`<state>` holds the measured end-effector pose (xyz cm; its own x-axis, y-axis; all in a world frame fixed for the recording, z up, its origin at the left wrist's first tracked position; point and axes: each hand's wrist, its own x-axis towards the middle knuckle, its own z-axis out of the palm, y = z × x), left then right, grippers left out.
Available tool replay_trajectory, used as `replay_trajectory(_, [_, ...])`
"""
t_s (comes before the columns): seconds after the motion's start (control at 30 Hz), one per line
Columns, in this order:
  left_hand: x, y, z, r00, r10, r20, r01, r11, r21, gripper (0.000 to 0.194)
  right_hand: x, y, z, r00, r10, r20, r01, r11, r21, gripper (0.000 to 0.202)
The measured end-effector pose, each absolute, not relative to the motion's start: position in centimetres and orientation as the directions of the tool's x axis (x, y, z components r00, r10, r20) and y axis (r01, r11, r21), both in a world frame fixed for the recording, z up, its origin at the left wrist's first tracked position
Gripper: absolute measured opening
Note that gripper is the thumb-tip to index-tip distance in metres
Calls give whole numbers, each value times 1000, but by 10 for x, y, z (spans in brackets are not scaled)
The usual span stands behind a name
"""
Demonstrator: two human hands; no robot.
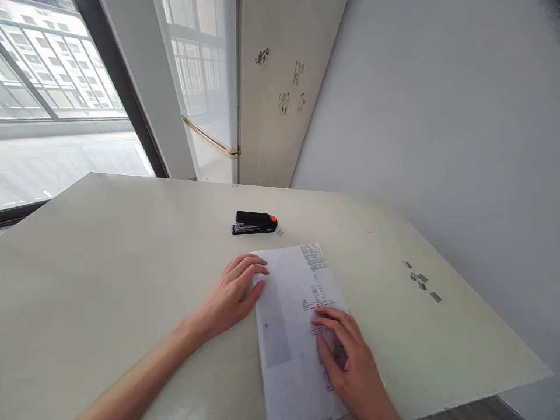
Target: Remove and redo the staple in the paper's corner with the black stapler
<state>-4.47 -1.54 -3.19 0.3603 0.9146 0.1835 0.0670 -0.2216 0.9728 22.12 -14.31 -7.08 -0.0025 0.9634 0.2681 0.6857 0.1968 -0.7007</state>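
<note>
Printed white paper (284, 332) lies lengthwise on the pale table, its near end cut off by the bottom of the view. My left hand (238, 289) rests at its upper left edge, fingers apart and lying over the sheet. On the paper's right side, my right hand (345, 356) touches the printed lines with bent, parted fingers. Neither hand grips anything. Beyond the paper's far edge sits a black stapler (254, 223) with an orange button at its right end. A small strip of staples (280, 233) lies just beside the stapler.
Several short staple strips (422, 278) are scattered on the right part of the table (131, 245). A grey wall (429, 116) runs along the table's right side. Past the far edge stands a white fridge (205, 76), with a window at the left.
</note>
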Motion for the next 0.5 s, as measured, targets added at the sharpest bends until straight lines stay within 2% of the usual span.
replay_trajectory(0.2, [-60, -9, -34, 392, 895, 214, 174, -301, 938, 38, 149, -136, -58, -113, 972, 207, 474, 235, -848, 34])
replay_trajectory(0.4, [-80, 4, -34, 347, 903, 252, 314, -365, 877, 34, 132, -120, -34, -169, 985, 29, 273, 75, -959, 23])
replay_trajectory(0.5, [-83, 6, -34, 315, 908, 276, 315, -375, 872, 30, 144, -89, -25, -160, 982, 100, 321, 147, -936, 20])
